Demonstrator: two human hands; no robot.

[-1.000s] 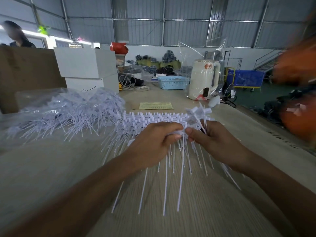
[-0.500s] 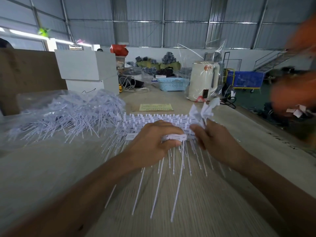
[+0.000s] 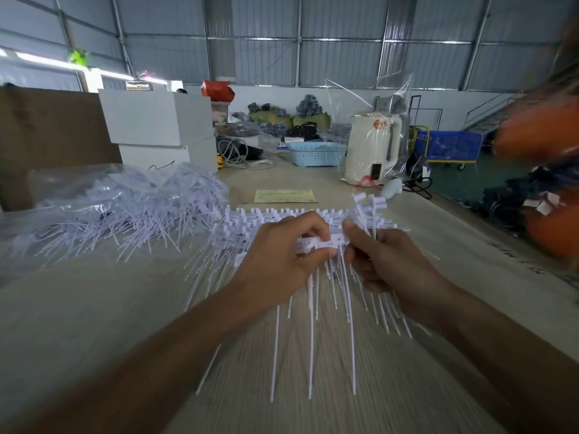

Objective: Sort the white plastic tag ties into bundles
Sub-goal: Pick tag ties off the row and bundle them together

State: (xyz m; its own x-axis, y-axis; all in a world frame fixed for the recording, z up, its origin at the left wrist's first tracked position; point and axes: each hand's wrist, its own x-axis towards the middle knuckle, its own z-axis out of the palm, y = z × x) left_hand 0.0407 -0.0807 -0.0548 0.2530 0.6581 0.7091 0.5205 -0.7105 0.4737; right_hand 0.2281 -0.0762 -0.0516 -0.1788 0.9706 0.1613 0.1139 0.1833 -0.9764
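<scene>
Near edge of the pale wood-grain table (image 3: 94,324): thin white tails fanned toward the viewer. Above them, left hand (image 3: 275,261) and right hand (image 3: 391,264) close together, each pinching the flat head of the same strip of white plastic tag ties (image 3: 322,244); right fingers also curled round an upright bunch of ties (image 3: 368,203). Behind, a comb-like row of joined ties (image 3: 282,216). Toward the left edge, a crinkled clear plastic bag (image 3: 78,186) holding a loose heap of ties. Farther back, a yellow paper slip (image 3: 284,196), a perforated blue basket (image 3: 316,154), contents unclear, a smooth cream kettle (image 3: 372,145) in clear wrap, stacked white boxes (image 3: 159,126).
</scene>
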